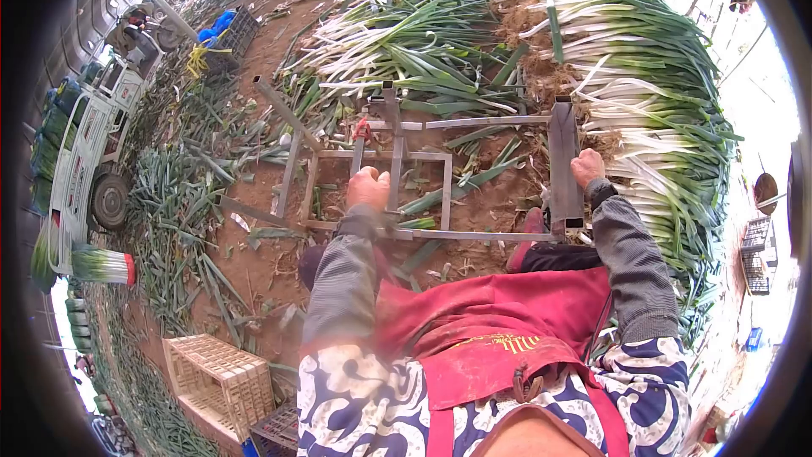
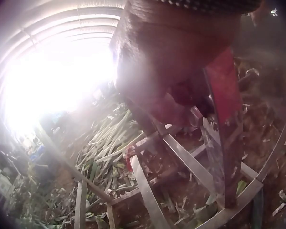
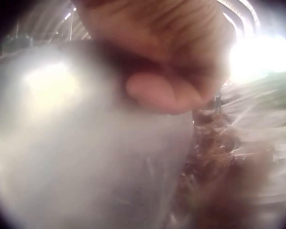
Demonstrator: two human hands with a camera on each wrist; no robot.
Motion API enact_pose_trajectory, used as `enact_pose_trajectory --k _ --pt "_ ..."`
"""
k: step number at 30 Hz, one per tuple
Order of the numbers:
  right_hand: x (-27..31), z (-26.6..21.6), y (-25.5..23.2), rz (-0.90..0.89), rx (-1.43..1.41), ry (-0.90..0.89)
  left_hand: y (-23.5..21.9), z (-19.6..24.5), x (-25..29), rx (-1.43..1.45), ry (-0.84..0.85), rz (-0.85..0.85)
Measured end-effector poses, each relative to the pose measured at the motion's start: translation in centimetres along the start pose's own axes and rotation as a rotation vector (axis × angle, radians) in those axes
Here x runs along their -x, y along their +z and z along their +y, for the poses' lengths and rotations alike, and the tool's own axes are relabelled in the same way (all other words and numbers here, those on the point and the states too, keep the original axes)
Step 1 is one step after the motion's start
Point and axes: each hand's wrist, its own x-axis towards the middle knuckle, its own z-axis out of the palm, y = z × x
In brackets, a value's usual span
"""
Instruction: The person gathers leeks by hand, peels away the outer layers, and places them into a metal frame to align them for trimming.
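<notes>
A metal frame [image 1: 448,190] of welded square bars stands on the soil, with a wide grey end piece [image 1: 563,171] at its right. My left hand [image 1: 369,189] grips a bar near the middle of the frame; in the left wrist view the curled hand [image 2: 176,62] covers the exact grip, with bars [image 2: 190,164] below. At the outer edge of the end piece, my right hand [image 1: 588,167] is curled on the metal. The right wrist view shows that hand [image 3: 162,57] with its thumb bent over a blurred grey surface [image 3: 95,143]. Red material [image 1: 362,129] is wrapped on one bar.
Leeks [image 1: 651,118] lie in a long row at the right, roots beside the frame; another pile [image 1: 406,34] lies beyond it. Loose leaves [image 1: 182,220] cover the ground at left. A beige crate [image 1: 218,381] stands lower left, a dark crate [image 1: 233,38] upper left, near a cart [image 1: 93,148].
</notes>
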Motion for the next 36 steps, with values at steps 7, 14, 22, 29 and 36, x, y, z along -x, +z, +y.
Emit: enact_pose_trajectory --k 7,14,22,29,36 --pt "-0.8 0.2 1.4 -0.005 -0.005 -0.043 0.3 -0.4 0.0 0.049 0.024 0.02" --pt "-1.7 1.9 2.7 -0.051 0.245 -0.339 -0.2 0.0 0.3 0.004 -0.002 -0.001" --pt "-2.7 2.5 2.7 -0.044 0.403 -0.566 0.4 -0.7 -0.1 0.052 0.064 0.042" --pt "-3.4 1.5 2.4 -0.144 -0.008 -0.034 0.1 0.3 -0.1 -0.002 -0.053 0.014" --pt "-6.0 8.1 6.7 -0.282 0.058 -0.284 0.2 0.0 -0.1 0.013 -0.049 0.012"
